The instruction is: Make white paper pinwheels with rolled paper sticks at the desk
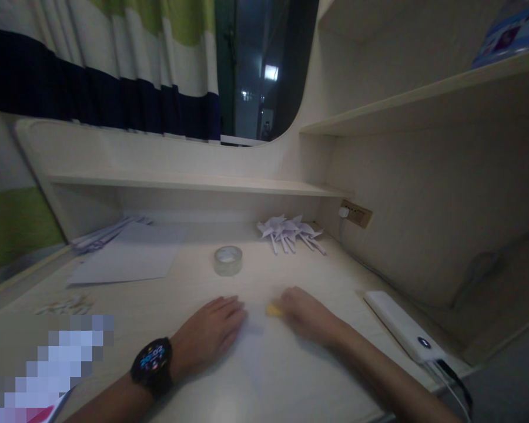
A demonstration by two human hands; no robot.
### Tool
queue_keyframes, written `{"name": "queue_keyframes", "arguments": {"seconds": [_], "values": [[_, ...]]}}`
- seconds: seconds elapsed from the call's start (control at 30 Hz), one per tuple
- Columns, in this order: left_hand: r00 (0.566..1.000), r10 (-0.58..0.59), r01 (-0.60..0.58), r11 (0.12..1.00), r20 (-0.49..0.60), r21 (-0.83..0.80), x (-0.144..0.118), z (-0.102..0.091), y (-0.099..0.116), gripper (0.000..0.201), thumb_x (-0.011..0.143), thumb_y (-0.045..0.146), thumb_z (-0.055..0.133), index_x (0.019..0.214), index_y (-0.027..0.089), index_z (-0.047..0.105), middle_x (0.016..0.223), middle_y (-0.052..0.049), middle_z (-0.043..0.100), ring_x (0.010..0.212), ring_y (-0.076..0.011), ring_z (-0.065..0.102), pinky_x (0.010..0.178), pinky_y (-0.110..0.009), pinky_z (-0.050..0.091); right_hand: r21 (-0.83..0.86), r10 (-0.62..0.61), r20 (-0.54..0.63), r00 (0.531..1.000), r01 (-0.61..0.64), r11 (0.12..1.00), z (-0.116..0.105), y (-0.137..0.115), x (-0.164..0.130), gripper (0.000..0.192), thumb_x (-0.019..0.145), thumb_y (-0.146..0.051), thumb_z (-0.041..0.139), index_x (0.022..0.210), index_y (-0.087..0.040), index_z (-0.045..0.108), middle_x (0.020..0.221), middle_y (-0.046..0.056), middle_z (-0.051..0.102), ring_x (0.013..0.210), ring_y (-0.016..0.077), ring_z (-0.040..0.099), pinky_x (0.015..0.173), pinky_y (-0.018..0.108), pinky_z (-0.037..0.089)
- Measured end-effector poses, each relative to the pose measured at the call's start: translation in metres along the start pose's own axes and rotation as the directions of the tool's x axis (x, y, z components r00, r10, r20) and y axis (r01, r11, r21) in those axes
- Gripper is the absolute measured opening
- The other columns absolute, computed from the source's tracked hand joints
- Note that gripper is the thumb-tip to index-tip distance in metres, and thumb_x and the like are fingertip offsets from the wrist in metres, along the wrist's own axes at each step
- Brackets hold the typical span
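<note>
My left hand [214, 329], with a black watch [152, 363] on its wrist, lies palm down on the pale desk [247, 382], its fingers stretched out. To its right, my right hand [306, 311] is closed around a small yellow object [274, 310]; motion blur hides its kind. A faint pale patch shows on the desk between the hands, too smeared to name. Beyond my left fingers stands a roll of clear tape [228, 267]. Several folded white paper pinwheels [286, 229] with paper sticks lie together at the back.
White paper sheets [127, 252] lie at the back left, with small scraps [68, 304] nearer me. On the right are a white power bank [401, 326] with cables and a wall socket [357, 213]. A low shelf [203, 183] overhangs the back. The lower left corner is pixelated.
</note>
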State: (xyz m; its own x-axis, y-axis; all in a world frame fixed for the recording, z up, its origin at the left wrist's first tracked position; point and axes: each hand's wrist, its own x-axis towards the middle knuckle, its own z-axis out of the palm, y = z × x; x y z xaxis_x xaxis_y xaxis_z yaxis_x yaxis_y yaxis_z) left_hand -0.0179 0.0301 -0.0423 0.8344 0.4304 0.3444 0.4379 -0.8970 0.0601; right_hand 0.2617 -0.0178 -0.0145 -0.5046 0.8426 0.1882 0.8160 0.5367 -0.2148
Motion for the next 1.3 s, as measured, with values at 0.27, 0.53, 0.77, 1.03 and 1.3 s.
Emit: {"name": "queue_keyframes", "arguments": {"seconds": [0.27, 0.53, 0.77, 1.03, 1.3], "values": [[0.985, -0.167, 0.161, 0.974, -0.029, -0.157, 0.022, 0.0, 0.016, 0.034, 0.097, 0.03, 0.032, 0.117, 0.017, 0.056, 0.109, -0.011, 0.062, 0.104, -0.0242, 0.055, 0.093, -0.043, 0.043, 0.054, -0.011, 0.001, 1.0, 0.011, 0.998, -0.003, -0.005, -0.001, 0.025, 0.089, -0.018, 0.049, 0.11, -0.023, 0.062, 0.094, 0.006, 0.056, 0.088, 0.0189, 0.047, 0.077, 0.032, 0.037], [0.955, -0.295, 0.295, 0.954, -0.008, 0.057, 0.017, 0.03, 0.03, 0.051, 0.097, 0.046, 0.026, 0.14, 0.021, 0.038, 0.146, -0.014, 0.037, 0.136, -0.0354, 0.027, 0.106, -0.063, 0.015, 0.063, -0.018, -0.02, 1.0, 0.019, 0.998, -0.002, -0.008, 0.002, 0.023, 0.086, -0.014, 0.05, 0.104, -0.021, 0.063, 0.093, 0.007, 0.058, 0.088, 0.0188, 0.048, 0.077, 0.031, 0.038], [0.962, -0.273, 0.271, 0.962, 0.033, 0.04, 0.014, 0.028, 0.028, 0.052, 0.097, 0.048, 0.026, 0.142, 0.025, 0.034, 0.149, -0.012, 0.033, 0.138, -0.0323, 0.024, 0.108, -0.061, 0.013, 0.08, -0.027, -0.042, 0.999, 0.03, 0.996, -0.001, -0.007, 0.001, 0.025, 0.085, -0.014, 0.051, 0.107, -0.021, 0.063, 0.095, 0.007, 0.058, 0.091, 0.0192, 0.05, 0.081, 0.032, 0.04], [0.961, -0.268, 0.265, 0.963, 0.074, 0.04, 0.011, 0.021, 0.031, 0.053, 0.096, 0.051, 0.024, 0.144, 0.027, 0.031, 0.151, -0.008, 0.029, 0.14, -0.0285, 0.02, 0.111, -0.057, 0.011, 0.087, -0.017, -0.076, 0.997, 0.023, 0.996, 0.006, -0.002, -0.003, 0.025, 0.088, -0.023, 0.054, 0.111, -0.021, 0.063, 0.094, 0.008, 0.059, 0.09, 0.0198, 0.051, 0.08, 0.033, 0.041], [0.964, -0.254, 0.25, 0.966, 0.074, 0.065, 0.01, 0.018, 0.034, 0.055, 0.096, 0.051, 0.022, 0.144, 0.025, 0.03, 0.151, -0.009, 0.028, 0.14, -0.0281, 0.02, 0.111, -0.056, 0.011, 0.057, 0.029, -0.1, 0.995, -0.023, 0.998, 0.011, -0.001, -0.006, 0.028, 0.087, -0.024, 0.054, 0.114, -0.022, 0.063, 0.096, 0.008, 0.058, 0.088, 0.0195, 0.051, 0.077, 0.032, 0.041]]}}
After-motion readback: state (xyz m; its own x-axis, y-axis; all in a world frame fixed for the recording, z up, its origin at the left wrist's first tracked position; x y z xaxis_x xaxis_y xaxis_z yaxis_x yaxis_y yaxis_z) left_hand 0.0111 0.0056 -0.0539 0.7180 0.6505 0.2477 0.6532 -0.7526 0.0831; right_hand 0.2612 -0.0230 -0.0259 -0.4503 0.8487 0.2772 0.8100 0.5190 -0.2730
